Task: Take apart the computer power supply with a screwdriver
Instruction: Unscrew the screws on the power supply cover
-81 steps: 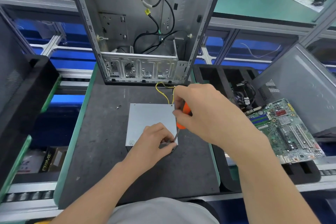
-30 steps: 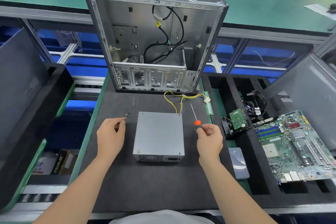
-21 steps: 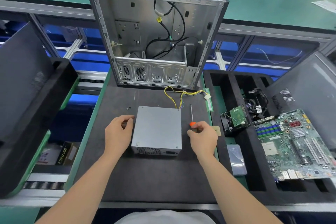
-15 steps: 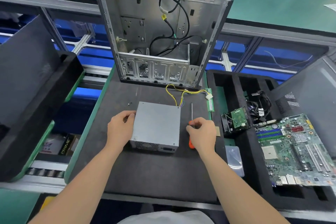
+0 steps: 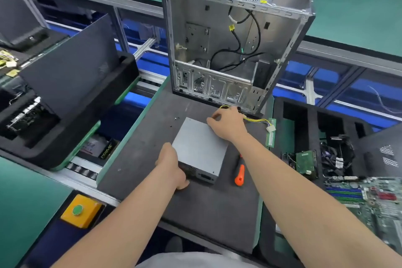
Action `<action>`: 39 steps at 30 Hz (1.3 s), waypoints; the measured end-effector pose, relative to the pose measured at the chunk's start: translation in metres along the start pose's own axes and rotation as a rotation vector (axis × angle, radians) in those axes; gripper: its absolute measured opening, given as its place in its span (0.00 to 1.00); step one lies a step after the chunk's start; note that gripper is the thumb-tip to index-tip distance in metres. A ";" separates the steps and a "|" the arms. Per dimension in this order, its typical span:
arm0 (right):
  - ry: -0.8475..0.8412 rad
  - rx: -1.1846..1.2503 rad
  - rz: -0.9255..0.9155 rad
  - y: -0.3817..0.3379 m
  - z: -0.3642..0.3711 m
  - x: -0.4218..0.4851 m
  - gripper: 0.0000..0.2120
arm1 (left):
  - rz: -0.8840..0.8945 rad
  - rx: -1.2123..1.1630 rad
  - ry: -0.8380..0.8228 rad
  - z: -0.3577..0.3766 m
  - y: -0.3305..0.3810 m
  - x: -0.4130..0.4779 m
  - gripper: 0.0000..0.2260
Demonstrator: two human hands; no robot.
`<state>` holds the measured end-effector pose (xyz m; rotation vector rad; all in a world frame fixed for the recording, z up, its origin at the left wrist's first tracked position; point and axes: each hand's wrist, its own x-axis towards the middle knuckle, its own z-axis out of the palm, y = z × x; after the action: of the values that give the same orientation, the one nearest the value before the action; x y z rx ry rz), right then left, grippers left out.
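Observation:
The power supply (image 5: 199,148), a grey metal box, lies flat on the dark work mat (image 5: 148,150), turned slightly askew. My left hand (image 5: 171,165) grips its near-left corner beside the vented face. My right hand (image 5: 226,124) holds its far-right corner with fingers curled over the edge, where the yellow and black wires (image 5: 256,119) come out and end in a white connector (image 5: 271,129). The orange-handled screwdriver (image 5: 239,175) lies loose on the mat to the right of the box, partly under my right forearm.
An open, emptied computer case (image 5: 235,50) stands upright behind the mat. Small screws (image 5: 177,118) lie left of the box. A green memory stick (image 5: 271,136) lies at the mat's right edge. The black foam tray (image 5: 313,119) to the right holds a drive (image 5: 304,162), cables and a motherboard (image 5: 365,200). A dark side panel (image 5: 71,67) leans at left.
My right hand laid the screwdriver on the mat and moved to the box's far-right corner. My left hand slid from the left side to the near-left corner. The box turned slightly.

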<state>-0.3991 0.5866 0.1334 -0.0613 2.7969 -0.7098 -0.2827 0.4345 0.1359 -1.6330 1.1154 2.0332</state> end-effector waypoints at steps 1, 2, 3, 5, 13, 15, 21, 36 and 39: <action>-0.011 0.037 -0.019 0.001 0.001 0.003 0.15 | -0.007 -0.033 0.023 0.003 0.001 -0.003 0.19; -0.020 0.083 -0.036 0.003 0.001 0.005 0.14 | -0.011 -0.054 0.038 0.006 0.002 -0.005 0.17; -0.035 0.146 -0.037 0.005 0.002 0.007 0.14 | -0.014 -0.066 0.046 0.008 0.003 -0.005 0.17; -0.114 0.273 0.000 0.005 0.003 0.007 0.13 | -0.005 -0.075 0.068 0.011 0.003 -0.006 0.15; -0.262 0.136 -0.058 -0.011 0.000 -0.001 0.25 | 0.029 -0.090 0.050 0.019 0.010 -0.011 0.08; -0.254 0.216 -0.015 -0.009 -0.005 -0.004 0.20 | 0.059 -0.099 0.047 0.020 0.011 -0.015 0.14; 0.066 0.383 0.002 -0.018 -0.020 -0.033 0.30 | 0.358 -0.145 0.093 0.035 0.018 -0.023 0.18; 0.502 1.143 0.298 0.003 0.031 -0.080 0.22 | 1.047 0.216 -0.199 0.028 0.010 -0.005 0.12; 0.506 1.119 0.350 -0.003 0.034 -0.083 0.18 | 1.074 0.247 -0.154 0.027 0.013 0.004 0.09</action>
<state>-0.3104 0.5770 0.1251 0.8722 2.2362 -2.2496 -0.3110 0.4449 0.1384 -0.7432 2.3864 2.3280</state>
